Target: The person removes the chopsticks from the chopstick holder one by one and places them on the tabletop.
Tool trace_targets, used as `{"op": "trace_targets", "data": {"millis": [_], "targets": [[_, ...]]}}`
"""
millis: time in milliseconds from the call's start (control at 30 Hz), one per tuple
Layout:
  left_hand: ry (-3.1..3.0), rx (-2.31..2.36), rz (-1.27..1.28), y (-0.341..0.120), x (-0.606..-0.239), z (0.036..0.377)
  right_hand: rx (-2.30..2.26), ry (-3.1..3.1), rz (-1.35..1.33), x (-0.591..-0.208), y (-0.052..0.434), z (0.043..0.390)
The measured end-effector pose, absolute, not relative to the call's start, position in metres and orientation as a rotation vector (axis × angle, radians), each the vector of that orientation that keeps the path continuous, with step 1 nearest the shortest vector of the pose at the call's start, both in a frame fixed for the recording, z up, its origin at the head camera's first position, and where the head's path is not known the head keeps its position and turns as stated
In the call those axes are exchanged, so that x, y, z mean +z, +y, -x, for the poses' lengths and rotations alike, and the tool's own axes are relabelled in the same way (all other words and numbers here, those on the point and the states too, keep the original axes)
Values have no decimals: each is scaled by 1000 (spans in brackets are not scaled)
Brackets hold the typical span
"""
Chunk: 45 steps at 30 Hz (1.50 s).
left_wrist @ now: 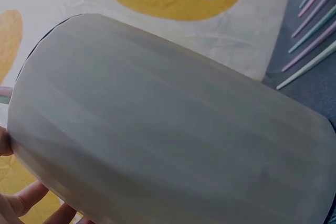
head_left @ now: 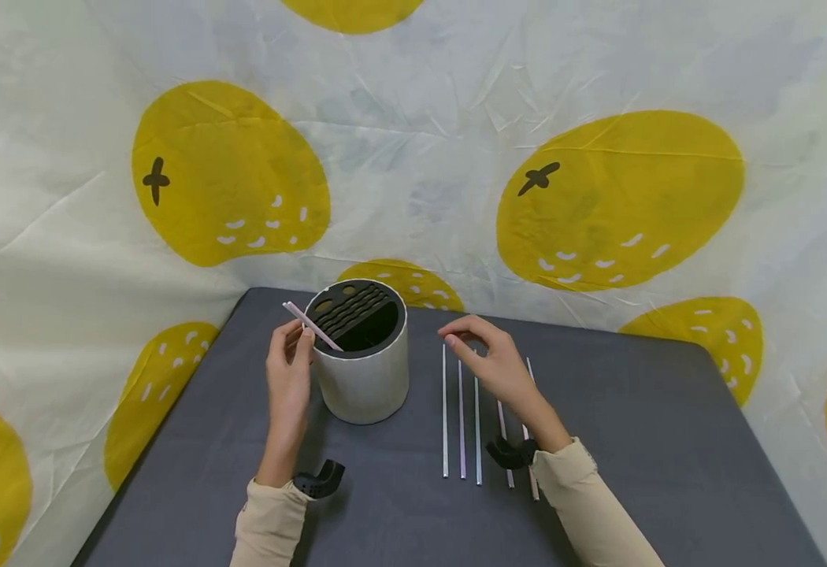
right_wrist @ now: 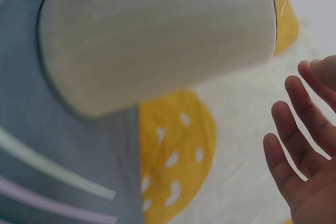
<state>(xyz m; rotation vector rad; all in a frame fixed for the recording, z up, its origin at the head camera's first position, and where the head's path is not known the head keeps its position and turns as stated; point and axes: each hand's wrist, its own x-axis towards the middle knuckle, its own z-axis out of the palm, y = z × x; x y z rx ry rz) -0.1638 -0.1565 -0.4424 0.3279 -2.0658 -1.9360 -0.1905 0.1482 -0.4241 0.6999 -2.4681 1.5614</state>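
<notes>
A pale cylindrical holder (head_left: 364, 378) with a black slotted top (head_left: 357, 313) stands on the grey table (head_left: 633, 441). My left hand (head_left: 289, 366) pinches a pink straw (head_left: 312, 326) whose lower end rests over the holder's black top. The holder's ribbed wall (left_wrist: 173, 135) fills the left wrist view. Several thin straws (head_left: 461, 417) lie side by side to the right of the holder. My right hand (head_left: 487, 354) hovers over their far ends, fingers loosely spread and holding nothing. In the right wrist view the fingers (right_wrist: 299, 161) are spread beside the holder (right_wrist: 157, 35).
A white cloth with yellow fruit shapes (head_left: 619, 197) hangs behind and beside the table. The table's left edge (head_left: 165, 425) runs close to my left arm. Bare grey surface lies to the right of the straws.
</notes>
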Motion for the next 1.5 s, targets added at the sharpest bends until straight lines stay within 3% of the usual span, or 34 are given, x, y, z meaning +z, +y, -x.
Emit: {"op": "trace_targets", "data": {"millis": [567,1067,1500], "targets": [[-2076,-1929,-394,-167,-437,164,1367,-2388,-1016,-388,48,201],[-2113,-1898,-430,-173,-437,163,890,-2407,-1044,-387,20,199],[-2114,-1908,-386,-173,-439,163,817,-2467,-1094,-384,-3,195]]}}
